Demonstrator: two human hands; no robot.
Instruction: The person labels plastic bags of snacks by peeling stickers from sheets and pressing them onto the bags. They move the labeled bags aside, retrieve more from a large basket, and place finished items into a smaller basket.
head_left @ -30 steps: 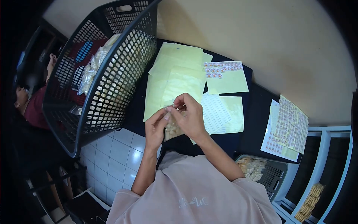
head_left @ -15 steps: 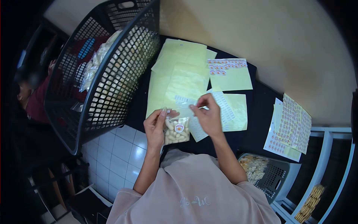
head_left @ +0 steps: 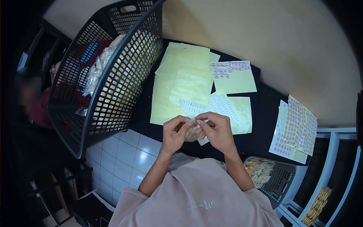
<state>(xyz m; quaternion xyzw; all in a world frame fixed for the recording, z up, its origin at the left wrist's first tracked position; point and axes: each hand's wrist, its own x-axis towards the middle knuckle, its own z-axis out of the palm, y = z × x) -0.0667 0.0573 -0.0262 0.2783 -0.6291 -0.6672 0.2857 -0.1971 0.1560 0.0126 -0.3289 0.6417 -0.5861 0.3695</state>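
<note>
A small clear bag (head_left: pixel 192 135) of pale pieces, with a round sticker on its front, hangs between my hands, largely covered by them. My left hand (head_left: pixel 176 132) pinches its top edge from the left. From the right, my right hand (head_left: pixel 216 130) grips the same edge, its fingertips close to the left ones. Just beyond my hands lie a white label sheet (head_left: pixel 192 106) and another printed sheet (head_left: pixel 223 107). Large yellow sheets (head_left: pixel 162 94) spread behind them on the dark table.
A tall dark basket (head_left: pixel 113 83) with filled bags stands at the left. A sticker sheet (head_left: pixel 232 77) lies at the back, more sticker sheets (head_left: pixel 297 128) at the right. A grey basket (head_left: pixel 278 181) sits low right. A person in dark red (head_left: pixel 41 108) is far left.
My right hand has come down toward my left hand, and both now meet at the bag's top. The bag has turned and is more hidden. The view has shifted slightly.
</note>
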